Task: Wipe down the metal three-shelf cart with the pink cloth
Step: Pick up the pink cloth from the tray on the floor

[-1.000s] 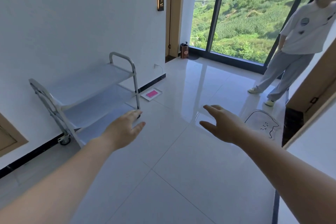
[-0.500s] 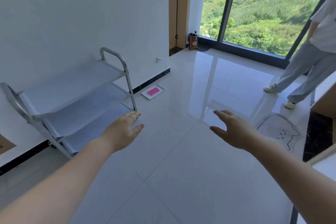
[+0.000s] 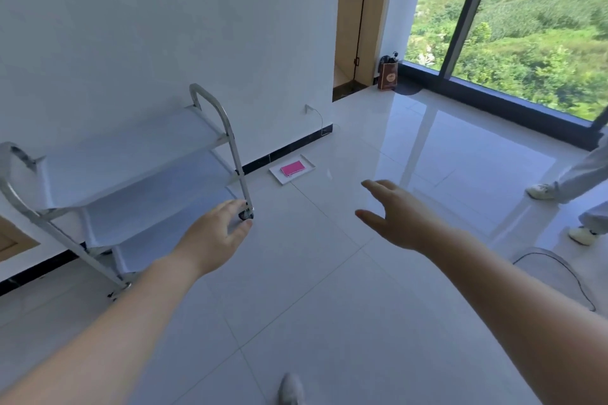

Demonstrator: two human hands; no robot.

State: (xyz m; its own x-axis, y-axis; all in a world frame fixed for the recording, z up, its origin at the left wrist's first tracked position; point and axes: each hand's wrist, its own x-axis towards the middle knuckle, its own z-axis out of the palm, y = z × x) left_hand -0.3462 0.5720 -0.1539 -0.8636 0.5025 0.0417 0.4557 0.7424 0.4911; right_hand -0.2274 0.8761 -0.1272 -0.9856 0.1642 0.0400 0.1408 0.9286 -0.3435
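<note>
Beyond both hands: pink cloth point(image 3: 292, 168) on tray | left hand point(image 3: 215, 238), right hand point(image 3: 399, 215) spread, empty

The cart point(image 3: 131, 181) is cut off left; its near castor seems hidden.

Scene was bright — daylight came through window point(image 3: 513, 29) at upper right. Glossy floor point(image 3: 329, 306) carried strong glare and pale reflection of window frame. Shadows were soft, faint under cart point(image 3: 131, 181). Wide-angle distortion bent wall point(image 3: 148, 26) and forearms toward edges. Slight overall softness — shoe point(image 3: 289, 390) at bottom edge was blurred.
</note>
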